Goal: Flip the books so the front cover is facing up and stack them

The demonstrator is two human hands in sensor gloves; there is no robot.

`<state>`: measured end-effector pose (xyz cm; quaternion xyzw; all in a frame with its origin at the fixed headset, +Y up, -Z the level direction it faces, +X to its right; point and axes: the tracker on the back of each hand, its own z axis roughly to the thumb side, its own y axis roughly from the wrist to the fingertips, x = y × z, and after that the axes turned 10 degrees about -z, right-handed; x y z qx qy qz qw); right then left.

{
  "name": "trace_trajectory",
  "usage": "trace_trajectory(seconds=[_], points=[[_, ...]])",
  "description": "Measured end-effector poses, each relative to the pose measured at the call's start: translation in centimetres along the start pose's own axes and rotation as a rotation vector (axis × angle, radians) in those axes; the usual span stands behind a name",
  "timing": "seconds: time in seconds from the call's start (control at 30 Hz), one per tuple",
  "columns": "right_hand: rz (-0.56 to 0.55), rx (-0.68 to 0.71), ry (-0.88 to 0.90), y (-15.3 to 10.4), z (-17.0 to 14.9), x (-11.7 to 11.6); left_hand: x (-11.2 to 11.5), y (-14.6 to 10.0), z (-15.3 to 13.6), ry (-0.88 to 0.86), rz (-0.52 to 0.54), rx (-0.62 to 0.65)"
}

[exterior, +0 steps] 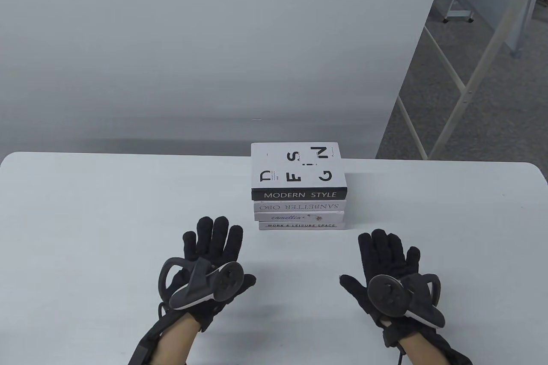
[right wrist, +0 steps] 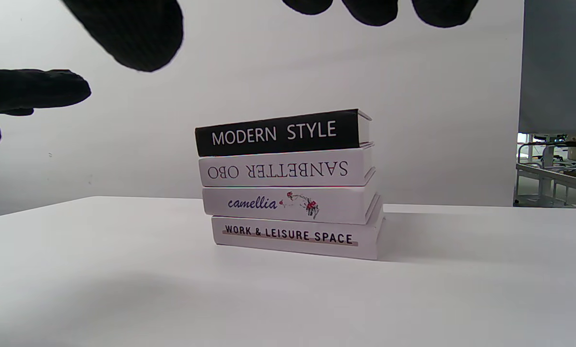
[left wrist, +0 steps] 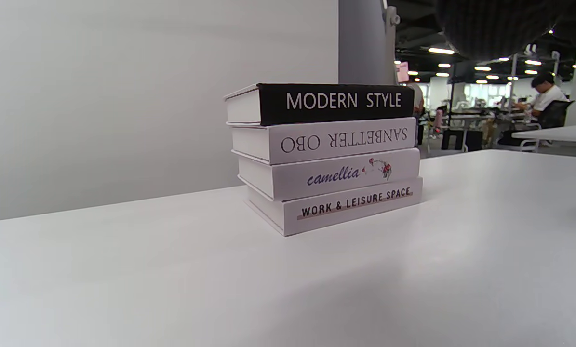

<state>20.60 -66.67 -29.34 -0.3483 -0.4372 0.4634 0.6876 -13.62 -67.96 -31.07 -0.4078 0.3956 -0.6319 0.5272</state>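
1. Four books stacked on the white table (exterior: 85, 211), spines facing the person, stack at 12 o'clock from the hands, near the far table edge.
2. Top to bottom: MODERN STYLE book (exterior: 297, 170), white cover w/ scattered letters facing up; SANBETTER OBO book (exterior: 299, 206), spine text upside down; camellia book (exterior: 299, 217); WORK & LEISURE SPACE book (exterior: 301, 225).
3. Left hand (exterior: 205, 271) at 7 o'clock of the stack, fingers spread, holding nothing.
4. Right hand (exterior: 391, 279) at 5 o'clock, also splayed, nothing held, apart from the books.
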Motion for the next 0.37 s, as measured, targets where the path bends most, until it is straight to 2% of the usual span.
trace_trajectory(seconds=[0.37], points=[[0.023,0.0,0.016,0.15,0.28,-0.12,0.47,0.22,-0.69,-0.021,-0.034,-0.011]])
